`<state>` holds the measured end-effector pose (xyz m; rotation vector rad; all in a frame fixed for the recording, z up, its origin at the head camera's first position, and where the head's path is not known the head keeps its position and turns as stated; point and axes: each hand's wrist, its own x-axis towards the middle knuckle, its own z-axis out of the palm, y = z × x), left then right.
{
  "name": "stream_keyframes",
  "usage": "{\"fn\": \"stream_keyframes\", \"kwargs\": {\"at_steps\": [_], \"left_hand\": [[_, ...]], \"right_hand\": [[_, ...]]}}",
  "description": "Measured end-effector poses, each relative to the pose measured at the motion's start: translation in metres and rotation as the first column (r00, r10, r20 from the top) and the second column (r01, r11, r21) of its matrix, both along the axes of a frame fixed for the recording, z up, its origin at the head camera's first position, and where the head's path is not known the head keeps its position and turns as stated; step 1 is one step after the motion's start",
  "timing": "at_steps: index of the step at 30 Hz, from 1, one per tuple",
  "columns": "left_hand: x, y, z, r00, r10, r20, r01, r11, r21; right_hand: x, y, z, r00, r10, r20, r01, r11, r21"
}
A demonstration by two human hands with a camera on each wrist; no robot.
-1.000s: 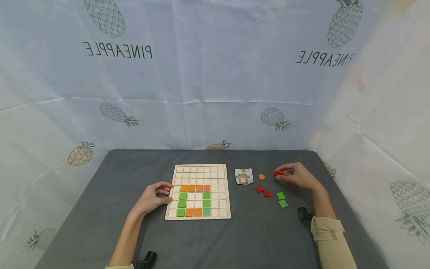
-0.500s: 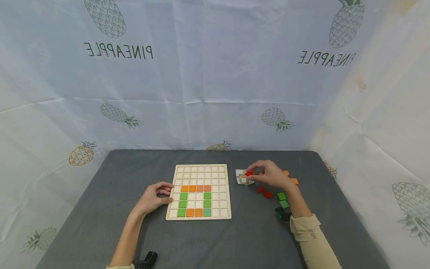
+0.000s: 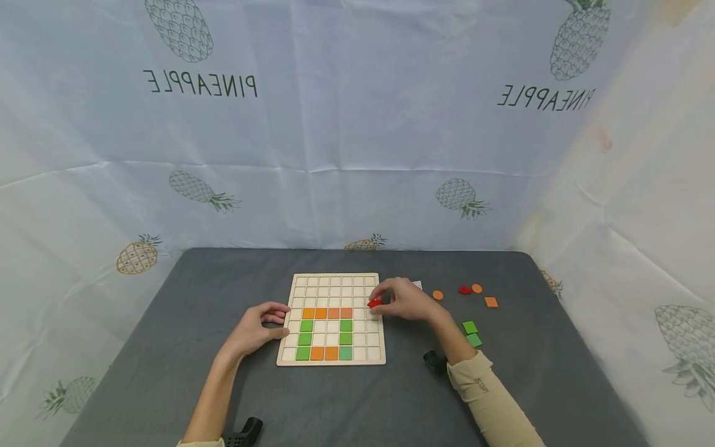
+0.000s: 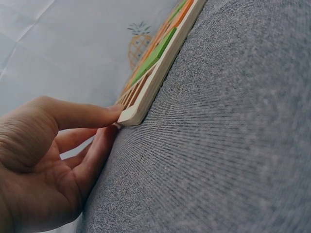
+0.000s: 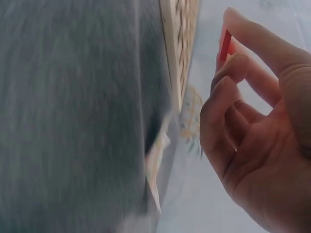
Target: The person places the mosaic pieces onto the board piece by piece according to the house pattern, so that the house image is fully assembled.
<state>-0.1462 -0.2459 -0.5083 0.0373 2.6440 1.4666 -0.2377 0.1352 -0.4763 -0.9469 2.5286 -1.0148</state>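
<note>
The wooden grid board (image 3: 365,354) lies on the table with orange and green square tiles in several cells. My left hand (image 3: 258,326) grips its left edge; in the left wrist view the thumb (image 4: 92,115) lies on the frame. Over the board's right side, my right hand (image 3: 410,302) pinches a small red tile (image 3: 375,303) between thumb and fingertips. The right wrist view shows that red tile (image 5: 225,44) edge-on, raised off the board. A printed pattern card (image 3: 418,284) is mostly hidden behind the right hand.
To the right lie two orange discs (image 3: 438,295), a red tile (image 3: 465,290), an orange square (image 3: 491,302) and two green squares (image 3: 470,327). The grey cloth-covered table (image 3: 335,403) ends at a pineapple-print curtain (image 3: 313,205).
My right hand has carried the red tile leftward from the loose pieces, past the card, to above the board's right side. My left hand stays at the board's edge.
</note>
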Motion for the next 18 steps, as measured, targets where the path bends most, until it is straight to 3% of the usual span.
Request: {"fn": "stream_keyframes", "kwargs": {"at_steps": [8,18], "left_hand": [[0.000,0.000,-0.001,1.000,0.001,0.002,-0.001,1.000,-0.001],[0.000,-0.004,-0.002,0.999,-0.029,-0.021,0.029,0.999,0.020]], "right_hand": [[-0.002,-0.029,-0.007,1.000,0.022,0.001,-0.022,0.994,0.111],[-0.001,-0.043,-0.007,0.999,0.001,0.038,-0.005,0.995,0.102]]}}
